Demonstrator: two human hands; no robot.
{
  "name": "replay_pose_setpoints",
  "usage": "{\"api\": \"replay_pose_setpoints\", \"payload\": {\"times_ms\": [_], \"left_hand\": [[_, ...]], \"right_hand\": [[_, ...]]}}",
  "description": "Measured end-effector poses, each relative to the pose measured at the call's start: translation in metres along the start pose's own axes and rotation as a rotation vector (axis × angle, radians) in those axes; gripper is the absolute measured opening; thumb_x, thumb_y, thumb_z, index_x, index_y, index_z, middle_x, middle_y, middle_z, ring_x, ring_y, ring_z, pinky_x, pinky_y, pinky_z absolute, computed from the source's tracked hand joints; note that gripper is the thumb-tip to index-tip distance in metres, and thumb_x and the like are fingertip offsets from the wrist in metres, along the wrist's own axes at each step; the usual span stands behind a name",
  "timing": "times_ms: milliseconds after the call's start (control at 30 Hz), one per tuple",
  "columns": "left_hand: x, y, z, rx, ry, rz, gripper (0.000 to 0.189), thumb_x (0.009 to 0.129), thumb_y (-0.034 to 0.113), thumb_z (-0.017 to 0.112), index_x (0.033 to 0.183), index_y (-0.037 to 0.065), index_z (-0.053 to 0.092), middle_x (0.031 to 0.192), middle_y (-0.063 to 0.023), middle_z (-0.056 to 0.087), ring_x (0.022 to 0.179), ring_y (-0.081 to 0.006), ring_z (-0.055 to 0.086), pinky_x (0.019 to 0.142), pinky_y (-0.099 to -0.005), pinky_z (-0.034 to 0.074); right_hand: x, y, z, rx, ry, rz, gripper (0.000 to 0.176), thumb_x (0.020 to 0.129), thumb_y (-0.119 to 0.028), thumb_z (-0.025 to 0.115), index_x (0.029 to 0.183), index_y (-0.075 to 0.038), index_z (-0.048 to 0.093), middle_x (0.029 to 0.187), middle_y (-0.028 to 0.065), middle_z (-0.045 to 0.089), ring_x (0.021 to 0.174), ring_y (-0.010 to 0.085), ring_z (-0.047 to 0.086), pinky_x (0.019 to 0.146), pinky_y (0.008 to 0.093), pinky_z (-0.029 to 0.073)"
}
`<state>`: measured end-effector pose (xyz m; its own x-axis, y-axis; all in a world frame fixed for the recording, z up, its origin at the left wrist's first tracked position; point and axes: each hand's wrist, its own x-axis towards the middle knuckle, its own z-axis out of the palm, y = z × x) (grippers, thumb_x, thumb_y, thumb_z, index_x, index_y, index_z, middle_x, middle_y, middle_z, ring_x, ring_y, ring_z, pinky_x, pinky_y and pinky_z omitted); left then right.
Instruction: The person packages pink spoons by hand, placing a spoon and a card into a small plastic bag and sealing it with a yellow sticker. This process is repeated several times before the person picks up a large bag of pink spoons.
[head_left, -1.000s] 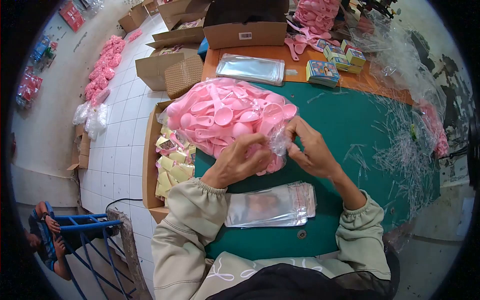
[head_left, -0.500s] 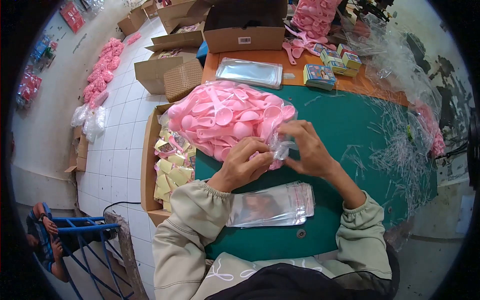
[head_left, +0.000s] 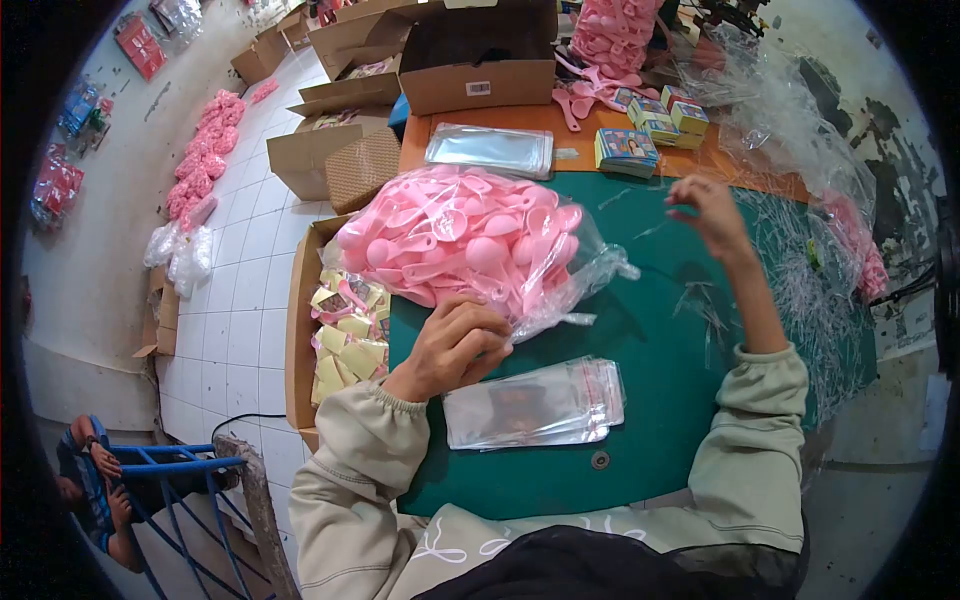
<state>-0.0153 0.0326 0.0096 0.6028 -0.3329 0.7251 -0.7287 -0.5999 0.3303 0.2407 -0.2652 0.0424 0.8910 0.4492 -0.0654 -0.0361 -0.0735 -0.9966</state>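
Note:
A large clear plastic bag of pink spoons (head_left: pixel 460 235) lies on the green table (head_left: pixel 660 330), its mouth loose and crumpled on the right side. My left hand (head_left: pixel 455 345) rests at the bag's lower edge, fingers curled on the plastic. My right hand (head_left: pixel 708 212) is raised right of the bag, fingers bent; a thin strand seems to hang near the fingertips, too fine to make out well. Below the bag lies a stack of clear plastic sleeves (head_left: pixel 535 403).
An open carton (head_left: pixel 300 340) of yellow packets stands left of the bag. Behind are more clear sleeves (head_left: pixel 490 150), card stacks (head_left: pixel 627 150) and a brown box (head_left: pixel 478 75). Plastic strands (head_left: pixel 800 300) lie at right. Another person (head_left: pixel 95 480) is by the blue railing.
My right hand has left the bag's neck and moved up and right. The neck, bunched between both hands before, now lies loose. My left hand has shifted slightly left and down.

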Motion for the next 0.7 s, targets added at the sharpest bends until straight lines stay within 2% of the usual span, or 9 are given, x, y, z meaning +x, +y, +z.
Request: {"api": "replay_pose_setpoints", "payload": {"times_ms": [67,133,200,300,433,467,533,600,700], "left_hand": [[0.017,0.010,-0.007,0.050,-0.177,-0.109,0.031,0.069,0.012,0.073,0.093,0.007,0.054,0.096,-0.0069,0.059,0.087,-0.0232,0.057,0.084,-0.0400,0.043],[0.036,0.023,-0.011,0.114,-0.273,-0.149,0.047,0.067,0.019,0.076,0.106,0.007,0.052,0.104,-0.0080,0.056,0.096,-0.0243,0.054,0.090,-0.0382,0.040],[0.060,0.035,-0.007,0.100,-0.191,-0.136,0.053,0.068,0.019,0.075,0.113,0.006,0.050,0.110,-0.0113,0.053,0.100,-0.0267,0.053,0.091,-0.0390,0.040],[0.094,0.041,0.006,0.041,-0.004,-0.178,0.064,0.071,0.018,0.073,0.124,0.004,0.041,0.119,-0.0157,0.047,0.106,-0.0295,0.050,0.094,-0.0399,0.039],[0.119,0.029,0.022,-0.317,0.124,-0.396,0.073,0.077,0.017,0.070,0.134,0.003,0.026,0.125,-0.0184,0.041,0.112,-0.0289,0.048,0.097,-0.0409,0.039],[0.119,0.023,0.029,-0.524,0.091,-0.552,0.070,0.083,0.020,0.065,0.137,0.005,0.022,0.128,-0.0141,0.041,0.115,-0.0226,0.046,0.095,-0.0374,0.041],[0.118,0.021,0.033,-0.973,-0.039,-0.731,0.068,0.086,0.020,0.061,0.139,0.007,0.020,0.130,-0.0125,0.040,0.118,-0.0199,0.044,0.093,-0.0349,0.043],[0.119,0.027,0.035,-1.287,-0.080,-0.926,0.056,0.091,0.018,0.054,0.138,0.004,0.026,0.129,-0.0111,0.044,0.116,-0.0161,0.048,0.090,-0.0281,0.045],[0.107,0.022,0.050,-1.257,-0.044,-0.884,0.042,0.092,0.015,0.052,0.128,-0.003,0.040,0.119,-0.0111,0.053,0.106,-0.0154,0.055,0.086,-0.0250,0.047]], "right_hand": [[-0.004,-0.036,-0.017,0.105,0.061,-0.046,0.009,0.087,-0.007,0.050,0.080,-0.006,0.055,0.083,0.0038,0.057,0.079,0.0123,0.054,0.072,0.0294,0.049],[-0.009,-0.060,-0.016,0.446,0.036,-0.150,0.007,0.088,-0.008,0.051,0.082,-0.005,0.054,0.085,0.0042,0.057,0.078,0.0114,0.053,0.071,0.0263,0.048],[-0.017,-0.070,0.004,0.723,0.026,-0.239,0.007,0.088,-0.010,0.054,0.087,-0.003,0.053,0.086,0.0043,0.055,0.075,0.0099,0.051,0.065,0.0217,0.046],[-0.041,-0.065,0.052,0.953,-0.155,-0.076,0.006,0.088,-0.008,0.051,0.089,-0.002,0.053,0.085,0.0038,0.053,0.072,0.0098,0.049,0.062,0.0221,0.045],[-0.066,-0.061,0.105,0.972,-0.289,0.084,0.007,0.088,-0.004,0.045,0.090,-0.002,0.051,0.084,0.0041,0.052,0.070,0.0094,0.048,0.058,0.0214,0.044],[-0.070,-0.057,0.113,0.946,-0.293,0.090,0.007,0.088,-0.003,0.044,0.089,-0.002,0.051,0.084,0.0043,0.052,0.069,0.0092,0.048,0.057,0.0211,0.043],[-0.078,-0.057,0.129,0.876,-0.228,0.119,0.010,0.087,0.000,0.039,0.090,-0.001,0.049,0.084,0.0051,0.051,0.068,0.0092,0.047,0.055,0.0211,0.043],[-0.075,-0.052,0.127,0.726,-0.164,-0.062,0.011,0.087,0.001,0.039,0.089,-0.001,0.049,0.083,0.0049,0.051,0.069,0.0092,0.047,0.055,0.0222,0.044],[-0.074,-0.050,0.131,0.518,0.036,-0.283,0.013,0.087,0.003,0.038,0.087,-0.002,0.051,0.081,0.0042,0.050,0.067,0.0093,0.048,0.056,0.0234,0.045]]}}
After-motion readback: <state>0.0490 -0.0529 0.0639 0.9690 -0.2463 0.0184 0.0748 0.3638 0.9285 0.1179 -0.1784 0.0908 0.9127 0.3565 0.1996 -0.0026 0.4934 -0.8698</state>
